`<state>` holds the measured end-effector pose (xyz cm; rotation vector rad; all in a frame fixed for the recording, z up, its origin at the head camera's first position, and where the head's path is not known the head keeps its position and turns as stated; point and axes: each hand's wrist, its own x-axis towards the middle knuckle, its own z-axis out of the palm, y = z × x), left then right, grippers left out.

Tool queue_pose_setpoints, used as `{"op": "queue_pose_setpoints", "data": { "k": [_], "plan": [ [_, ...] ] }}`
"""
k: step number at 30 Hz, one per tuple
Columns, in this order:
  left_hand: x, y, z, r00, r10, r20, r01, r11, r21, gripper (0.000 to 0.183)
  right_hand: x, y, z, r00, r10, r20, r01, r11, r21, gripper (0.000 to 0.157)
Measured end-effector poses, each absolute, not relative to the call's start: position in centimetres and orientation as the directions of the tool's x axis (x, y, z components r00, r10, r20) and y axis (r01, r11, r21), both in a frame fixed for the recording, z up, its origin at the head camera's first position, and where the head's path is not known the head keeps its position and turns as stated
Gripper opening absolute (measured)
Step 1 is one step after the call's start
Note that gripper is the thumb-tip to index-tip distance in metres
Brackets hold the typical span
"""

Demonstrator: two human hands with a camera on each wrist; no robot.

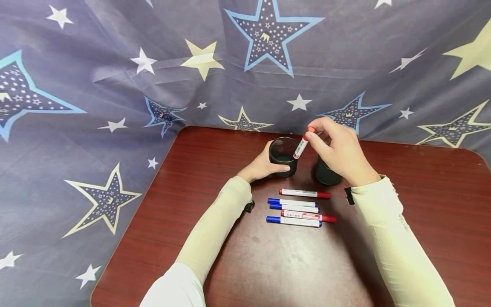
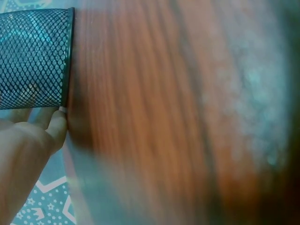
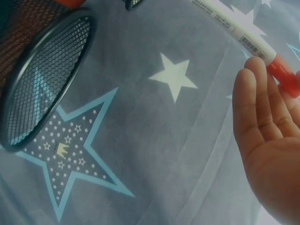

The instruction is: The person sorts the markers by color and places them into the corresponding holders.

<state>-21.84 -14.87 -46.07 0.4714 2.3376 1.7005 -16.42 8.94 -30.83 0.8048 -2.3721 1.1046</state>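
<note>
A black mesh pen cup (image 1: 283, 164) stands at the back of the table. My left hand (image 1: 264, 164) holds it round the side, thumb across the front. The left wrist view shows the cup's mesh wall (image 2: 33, 61) with the hand (image 2: 28, 145) against it. My right hand (image 1: 337, 147) pinches a red-capped whiteboard marker (image 1: 301, 148) by its cap. The marker tilts, its lower end at the right side of that cup's rim. In the right wrist view the marker (image 3: 248, 40) slants above the hand (image 3: 272, 126). A second black cup (image 1: 327, 174) is partly hidden under the right hand.
Several markers lie side by side nearer the front: a red marker (image 1: 304, 193), a blue marker (image 1: 293, 221) and others between them. The reddish-brown table (image 1: 184, 179) ends at a star-patterned cloth (image 1: 245, 94) behind and to the left.
</note>
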Motion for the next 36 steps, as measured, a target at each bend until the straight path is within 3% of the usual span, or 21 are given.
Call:
{"op": "queue_pose_setpoints", "data": {
  "k": [36],
  "plan": [
    [-21.5,-15.0,-45.1,-0.908,0.419,-0.007,0.114,0.262,0.958,0.093,-21.6,3.2,-35.2,-0.799,-0.471,0.374,-0.599,0.568,-0.564,0.014]
  ]
}}
